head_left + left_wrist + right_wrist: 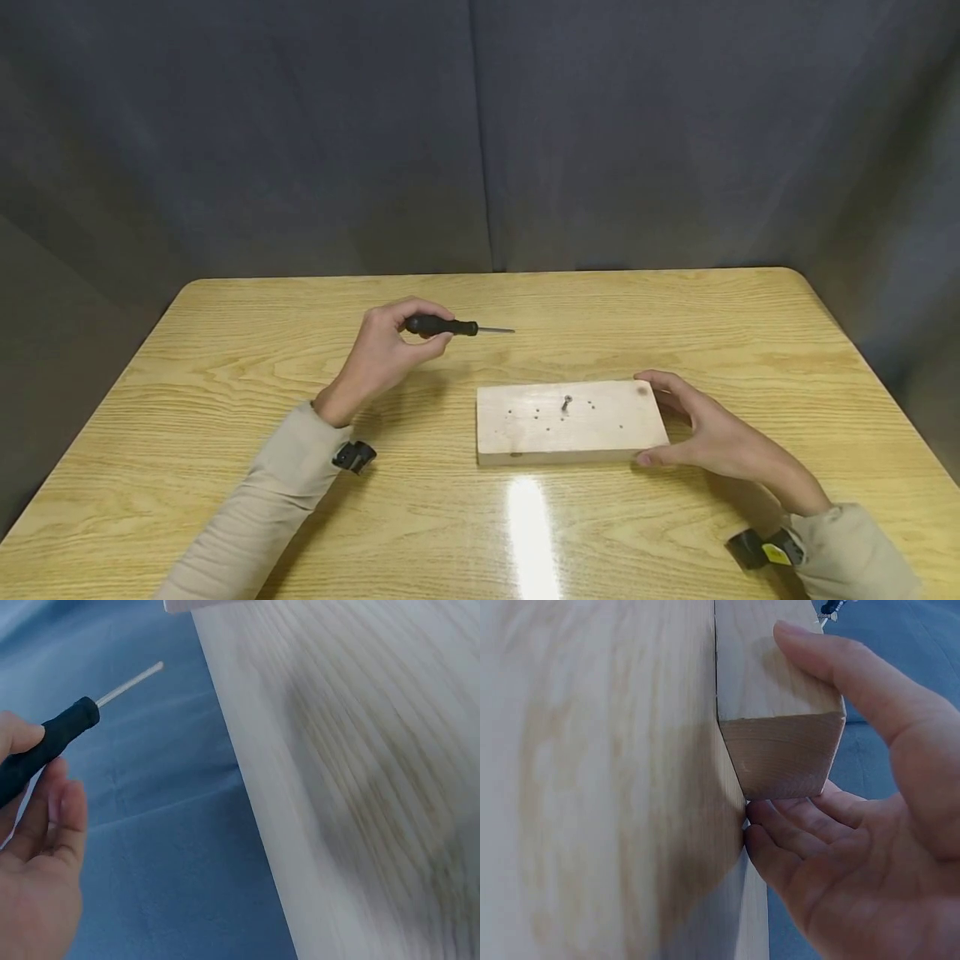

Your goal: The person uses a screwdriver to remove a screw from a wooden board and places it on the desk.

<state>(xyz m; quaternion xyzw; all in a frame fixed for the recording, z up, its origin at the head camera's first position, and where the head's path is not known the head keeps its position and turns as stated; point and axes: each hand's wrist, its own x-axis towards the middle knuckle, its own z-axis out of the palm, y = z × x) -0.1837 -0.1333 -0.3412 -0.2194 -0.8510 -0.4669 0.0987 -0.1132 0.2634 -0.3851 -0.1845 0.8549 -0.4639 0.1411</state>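
My left hand (pixel 386 346) pinches a screwdriver (pixel 442 325) by its black handle, above the table to the left of the block. Its thin metal shaft points right, and in the left wrist view the screwdriver (pixel 56 742) shows with thumb and fingers around the handle. A pale wooden block (pixel 525 433) lies flat on the table. One screw (pixel 566 404) stands up from its top face, leaning slightly, among several small holes. Around the block's right end my right hand (pixel 708 433) grips, thumb on the near side and fingers at the far side. The right wrist view shows the block's end grain (pixel 784 754) between them.
The wood-grain table (pixel 225 375) has rounded far corners. Dark curtains (pixel 337 150) hang behind it and along its sides. A bright light reflection lies on the tabletop in front of the block. Both sleeves carry dark wrist devices.
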